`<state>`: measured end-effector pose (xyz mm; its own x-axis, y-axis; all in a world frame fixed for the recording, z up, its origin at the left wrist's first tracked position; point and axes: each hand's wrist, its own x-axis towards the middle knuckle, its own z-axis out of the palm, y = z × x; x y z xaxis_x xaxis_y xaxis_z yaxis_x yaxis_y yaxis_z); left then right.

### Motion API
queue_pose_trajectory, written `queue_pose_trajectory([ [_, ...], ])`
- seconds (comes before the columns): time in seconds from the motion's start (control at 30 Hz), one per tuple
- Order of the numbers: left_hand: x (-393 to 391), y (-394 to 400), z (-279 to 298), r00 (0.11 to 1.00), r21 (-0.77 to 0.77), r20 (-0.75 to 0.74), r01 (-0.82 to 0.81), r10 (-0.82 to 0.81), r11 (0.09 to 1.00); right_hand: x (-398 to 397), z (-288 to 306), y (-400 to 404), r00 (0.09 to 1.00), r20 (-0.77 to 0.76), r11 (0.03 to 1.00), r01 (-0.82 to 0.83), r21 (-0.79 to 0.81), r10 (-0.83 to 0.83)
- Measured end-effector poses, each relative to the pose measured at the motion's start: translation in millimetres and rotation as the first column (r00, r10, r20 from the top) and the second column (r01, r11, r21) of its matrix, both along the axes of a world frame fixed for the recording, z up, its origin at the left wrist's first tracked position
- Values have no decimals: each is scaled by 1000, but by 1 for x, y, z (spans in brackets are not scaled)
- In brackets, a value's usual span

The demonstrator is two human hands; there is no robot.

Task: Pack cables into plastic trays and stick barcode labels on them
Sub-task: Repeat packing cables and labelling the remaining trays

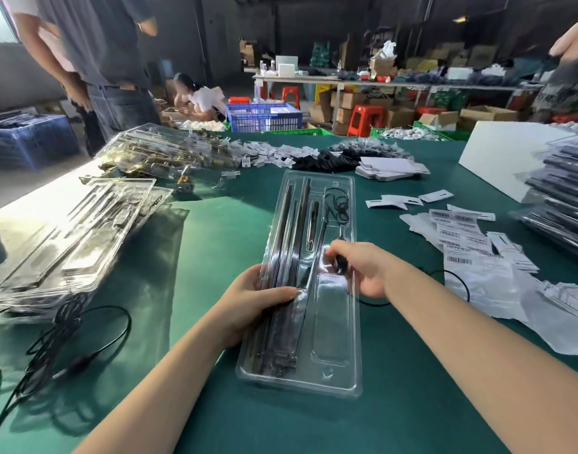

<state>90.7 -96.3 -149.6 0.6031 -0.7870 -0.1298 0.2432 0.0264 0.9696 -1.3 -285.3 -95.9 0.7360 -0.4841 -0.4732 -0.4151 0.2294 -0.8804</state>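
A long clear plastic tray (333,322) lies in the middle of the green desk (412,404), with its short end near the person. The left hand (248,299) holds the tray's left edge, with the thumb lying on top and the other fingers curled under the side. The right hand (363,267) sits over the right part of the tray, and its fingers (335,252) pinch a dark plug end of a thin black cable (338,204) down into a slot. The rest of that cable is curled up in the far right pocket of the tray. Long dark rods (289,244) fill the grooves on the tray's left side. The big pocket near the front right holds nothing. On the left of the desk is a pile of clear trays (71,231), and loose black cables (68,339) lie in front of it. On the right are white barcode labels (458,231) scattered on white paper, well apart from the tray. A stack of packed trays (562,198) sits at the far right edge.
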Motion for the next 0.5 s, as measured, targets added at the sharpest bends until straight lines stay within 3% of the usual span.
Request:
queue_pose_trajectory([
  [0.17, 1, 2, -1, 1000, 28, -15, -18, 19, 999, 6, 0, 4, 997, 73, 1000, 27, -7, -27],
  [0.5, -5, 4, 11, 999, 73, 38, -27, 24, 997, 4, -12, 4, 987, 123, 986, 86, 141, -104],
])
